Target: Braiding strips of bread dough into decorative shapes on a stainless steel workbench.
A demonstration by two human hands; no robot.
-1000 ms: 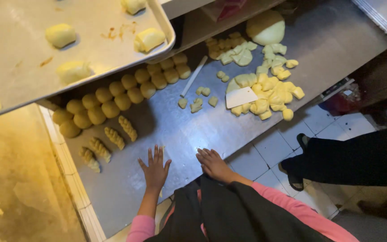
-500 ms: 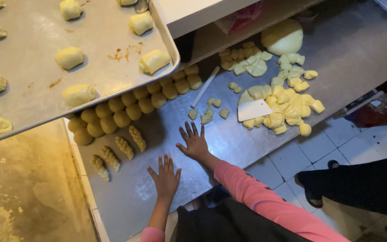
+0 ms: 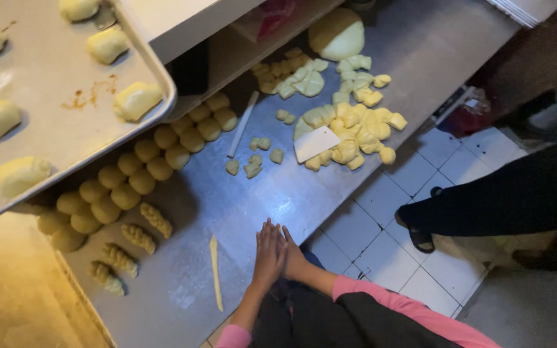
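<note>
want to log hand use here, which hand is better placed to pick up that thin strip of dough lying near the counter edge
Probably the left. The hands are pressed together, left hand on top and right hand beneath it. The dough strip lies on the counter just to the left hand's outer side, so the right would have to cross over.

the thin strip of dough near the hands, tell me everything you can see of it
The strip of dough is pale yellow, long and thin, tapering to points at both ends. It looks soft and matte. It lies flat on the grey metal table, running roughly lengthwise away from the table's near edge, with a slight bend. Nothing touches it: the left hand, pressed palm to palm against the right hand, is beside it but apart. The twisted dough pieces lie on its other side.
</note>
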